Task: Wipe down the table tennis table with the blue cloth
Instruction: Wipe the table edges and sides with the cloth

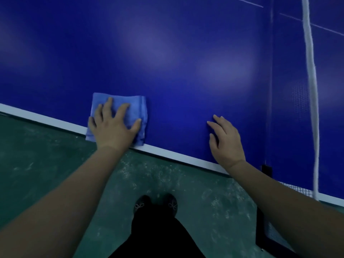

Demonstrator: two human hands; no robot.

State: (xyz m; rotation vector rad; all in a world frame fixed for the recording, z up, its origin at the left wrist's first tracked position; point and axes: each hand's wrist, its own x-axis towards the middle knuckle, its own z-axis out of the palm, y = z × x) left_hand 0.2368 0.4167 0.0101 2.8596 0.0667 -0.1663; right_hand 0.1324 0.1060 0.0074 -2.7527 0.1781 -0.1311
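Note:
The dark blue table tennis table (pixel 167 53) fills the upper part of the head view, and its white edge line runs diagonally from left down to right. A folded light blue cloth (pixel 134 105) lies flat at that near edge, partly overhanging it. My left hand (pixel 113 125) presses on the cloth with its fingers spread. My right hand (pixel 226 140) rests flat on the bare table surface to the right of the cloth, fingers apart and holding nothing.
The net (pixel 310 86) with its white top band crosses the table at the right, held by a black clamp (pixel 266 170) at the edge. Below the table is a scuffed green floor (pixel 46 164). My black shoes (pixel 155 203) stand close to the table.

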